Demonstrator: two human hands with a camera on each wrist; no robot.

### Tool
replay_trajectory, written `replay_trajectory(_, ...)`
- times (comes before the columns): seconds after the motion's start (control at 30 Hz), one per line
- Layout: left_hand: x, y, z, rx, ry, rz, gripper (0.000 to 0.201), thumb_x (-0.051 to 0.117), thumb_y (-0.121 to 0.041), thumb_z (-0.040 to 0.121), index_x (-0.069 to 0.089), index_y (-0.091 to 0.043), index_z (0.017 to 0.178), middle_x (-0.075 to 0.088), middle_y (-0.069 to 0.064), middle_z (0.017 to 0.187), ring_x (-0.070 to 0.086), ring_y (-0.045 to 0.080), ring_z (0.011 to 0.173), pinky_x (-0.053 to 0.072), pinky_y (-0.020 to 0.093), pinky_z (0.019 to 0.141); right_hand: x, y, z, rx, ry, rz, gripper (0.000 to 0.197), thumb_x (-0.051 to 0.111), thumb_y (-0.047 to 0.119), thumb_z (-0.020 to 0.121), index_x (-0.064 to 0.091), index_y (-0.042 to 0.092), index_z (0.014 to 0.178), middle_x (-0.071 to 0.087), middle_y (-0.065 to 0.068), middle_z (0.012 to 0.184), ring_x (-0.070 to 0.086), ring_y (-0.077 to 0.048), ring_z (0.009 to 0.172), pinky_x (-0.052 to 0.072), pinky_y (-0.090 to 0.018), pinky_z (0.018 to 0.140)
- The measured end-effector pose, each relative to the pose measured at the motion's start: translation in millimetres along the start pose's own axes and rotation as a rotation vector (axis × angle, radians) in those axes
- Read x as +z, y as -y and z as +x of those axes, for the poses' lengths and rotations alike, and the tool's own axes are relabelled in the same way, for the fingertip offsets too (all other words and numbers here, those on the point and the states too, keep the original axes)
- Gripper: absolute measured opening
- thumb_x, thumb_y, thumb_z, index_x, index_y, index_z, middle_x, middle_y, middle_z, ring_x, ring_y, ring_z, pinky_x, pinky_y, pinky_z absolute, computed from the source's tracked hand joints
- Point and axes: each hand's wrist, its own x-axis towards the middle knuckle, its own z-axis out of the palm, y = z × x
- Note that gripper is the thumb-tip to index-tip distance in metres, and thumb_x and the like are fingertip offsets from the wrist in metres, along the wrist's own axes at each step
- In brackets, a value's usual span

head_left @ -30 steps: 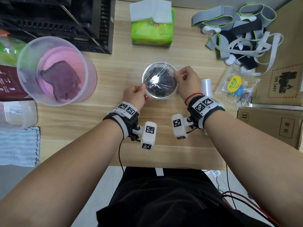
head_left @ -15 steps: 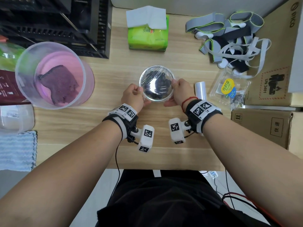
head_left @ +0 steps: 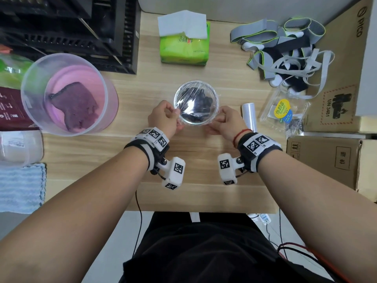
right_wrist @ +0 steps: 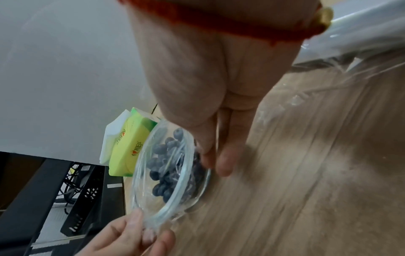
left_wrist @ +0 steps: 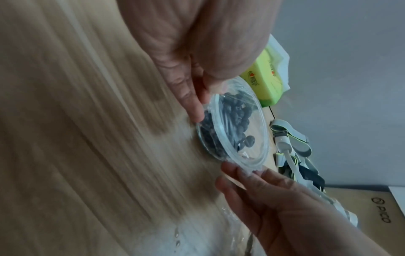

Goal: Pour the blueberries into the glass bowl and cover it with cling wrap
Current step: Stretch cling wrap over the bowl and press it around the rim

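Note:
The glass bowl [head_left: 217,99] stands mid-table holding blueberries [head_left: 202,103], with cling wrap [head_left: 184,103] stretched over its top. My left hand [head_left: 177,115] pinches the wrap at the bowl's near-left rim; the right wrist view shows its fingers [right_wrist: 144,228] gripping the film's edge. My right hand [head_left: 216,119] pinches the wrap at the near-right rim, thumb and finger against the bowl's side [right_wrist: 214,164]. In the left wrist view the blueberries [left_wrist: 234,117] show through the film, with loose wrap trailing under the right hand [left_wrist: 245,171]. The cling wrap roll [head_left: 249,115] lies just right of the right hand.
An empty clear fruit box [head_left: 285,113] sits right of the roll, cardboard boxes [head_left: 330,160] beyond it. A translucent tub with a purple cloth [head_left: 67,94] stands left. A green tissue pack [head_left: 184,45], grey straps [head_left: 285,50] and a black rack [head_left: 81,27] line the back.
Both hands have slid along the bowl's rim toward me, the right one from the far-right side to the near-right, still holding the wrap. The bowl stays in place.

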Motion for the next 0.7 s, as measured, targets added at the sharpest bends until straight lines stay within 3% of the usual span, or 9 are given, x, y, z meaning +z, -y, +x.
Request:
replay_trajectory(0.1, -4, -3, 3, 0.07, -0.02, 0.056, 0.015, 0.066, -0.012, 0.093, 0.053, -0.018, 0.09, 0.072, 0.006, 0.081, 0.072, 0.017, 0.058, 0.059, 0.025, 0.057, 4, 2, 6, 0.079, -0.168, 0.003, 0.016, 0.063, -0.001, 0.083, 0.056, 0.01, 0.091, 0.072, -0.017, 0.079, 0.074, -0.031, 0.068, 0.062, -0.051, 0.069)
replay_trajectory(0.17, -4, -5, 5, 0.062, -0.029, 0.049, 0.016, 0.068, -0.01, 0.091, 0.054, -0.015, 0.097, 0.07, 0.005, 0.085, 0.069, 0.011, 0.053, 0.06, 0.027, 0.058, 6, 7, 4, 0.139, -0.205, 0.017, 0.011, 0.062, -0.002, 0.083, 0.058, 0.007, 0.086, 0.072, -0.022, 0.081, 0.073, -0.036, 0.071, 0.062, -0.05, 0.07)
replay_trajectory(0.23, -4, -5, 7, 0.059, -0.038, 0.061, 0.02, 0.07, -0.011, 0.089, 0.054, -0.016, 0.101, 0.068, 0.0, 0.083, 0.069, 0.009, 0.053, 0.062, 0.033, 0.066, 8, 13, 0, 0.192, -0.16, 0.085, 0.007, 0.057, -0.002, 0.084, 0.063, -0.004, 0.086, 0.071, -0.026, 0.082, 0.072, -0.038, 0.071, 0.062, -0.047, 0.068)
replay_trajectory(0.3, -3, -5, 7, 0.055, -0.035, 0.053, 0.02, 0.071, -0.011, 0.088, 0.055, -0.017, 0.099, 0.067, -0.003, 0.08, 0.07, 0.014, 0.055, 0.062, 0.039, 0.071, 7, 17, -5, 0.229, -0.075, 0.138, 0.023, 0.056, 0.005, 0.086, 0.063, -0.014, 0.097, 0.07, -0.031, 0.089, 0.071, -0.039, 0.071, 0.063, -0.045, 0.066)
replay_trajectory(0.37, -3, -5, 8, 0.047, -0.026, 0.04, 0.019, 0.071, -0.01, 0.087, 0.056, -0.017, 0.097, 0.067, -0.002, 0.077, 0.07, 0.013, 0.055, 0.062, 0.041, 0.072, 8, 16, -9, 0.198, 0.024, 0.101, 0.02, 0.058, 0.004, 0.09, 0.063, -0.013, 0.1, 0.069, -0.028, 0.089, 0.07, -0.032, 0.068, 0.062, -0.038, 0.062)
replay_trajectory(0.47, -4, -7, 8, 0.064, -0.017, 0.069, 0.016, 0.069, -0.009, 0.088, 0.056, -0.015, 0.095, 0.064, -0.004, 0.071, 0.069, 0.01, 0.053, 0.062, 0.04, 0.07, 9, 8, -11, 0.113, 0.074, 0.039, 0.007, 0.062, -0.003, 0.09, 0.067, -0.005, 0.086, 0.068, -0.018, 0.079, 0.067, -0.017, 0.059, 0.061, -0.029, 0.059)
replay_trajectory(0.6, -5, -9, 8, 0.114, -0.003, 0.105, 0.014, 0.067, -0.005, 0.09, 0.056, -0.008, 0.099, 0.057, -0.006, 0.069, 0.063, -0.001, 0.046, 0.062, 0.038, 0.065, 13, 11, -7, 0.161, 0.023, 0.019, 0.01, 0.06, -0.002, 0.089, 0.068, -0.002, 0.083, 0.068, -0.021, 0.082, 0.067, -0.024, 0.061, 0.063, -0.035, 0.063)
replay_trajectory(0.7, -5, -10, 8, 0.123, -0.01, 0.14, 0.014, 0.067, -0.007, 0.091, 0.056, -0.009, 0.099, 0.057, -0.007, 0.068, 0.062, 0.0, 0.045, 0.061, 0.037, 0.066, 13, 17, -7, 0.226, 0.003, 0.065, 0.019, 0.047, -0.008, 0.085, 0.064, -0.005, 0.076, 0.065, -0.027, 0.083, 0.064, -0.032, 0.061, 0.061, -0.042, 0.066)
